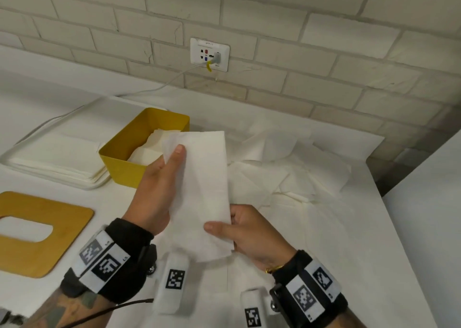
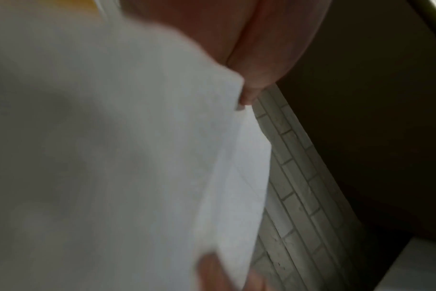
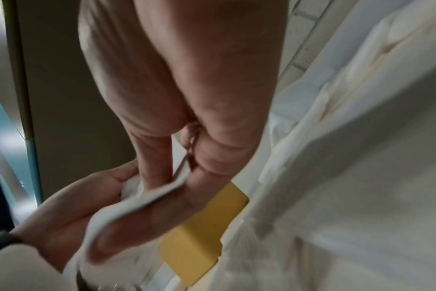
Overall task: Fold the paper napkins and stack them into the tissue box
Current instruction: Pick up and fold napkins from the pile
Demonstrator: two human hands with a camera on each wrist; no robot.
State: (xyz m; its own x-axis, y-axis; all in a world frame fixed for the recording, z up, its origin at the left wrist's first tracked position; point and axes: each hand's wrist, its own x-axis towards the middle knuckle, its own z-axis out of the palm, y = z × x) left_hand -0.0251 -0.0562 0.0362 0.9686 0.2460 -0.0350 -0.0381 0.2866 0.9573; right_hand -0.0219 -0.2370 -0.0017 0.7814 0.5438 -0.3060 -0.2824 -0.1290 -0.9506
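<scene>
A white paper napkin (image 1: pixel 202 190), folded into a long strip, is held up above the table between both hands. My left hand (image 1: pixel 159 185) grips its far left edge, thumb on top. My right hand (image 1: pixel 239 230) pinches its near end, thumb across the front. The open yellow tissue box (image 1: pixel 119 160) stands behind and left of the hands with folded napkins (image 1: pixel 147 150) inside. In the left wrist view the napkin (image 2: pixel 137 157) fills the picture. The right wrist view shows the napkin (image 3: pixel 137 198) pinched between my fingers (image 3: pixel 154 163), the yellow box (image 3: pixel 202 222) below.
A flat stack of napkins (image 1: pixel 57 160) lies left of the box. Loose unfolded napkins (image 1: pixel 287 173) spread across the table's right half. The yellow box lid (image 1: pixel 37 233) with an oval slot lies front left. A wall socket (image 1: pixel 209 54) and its white cable (image 1: pixel 149 88) are behind.
</scene>
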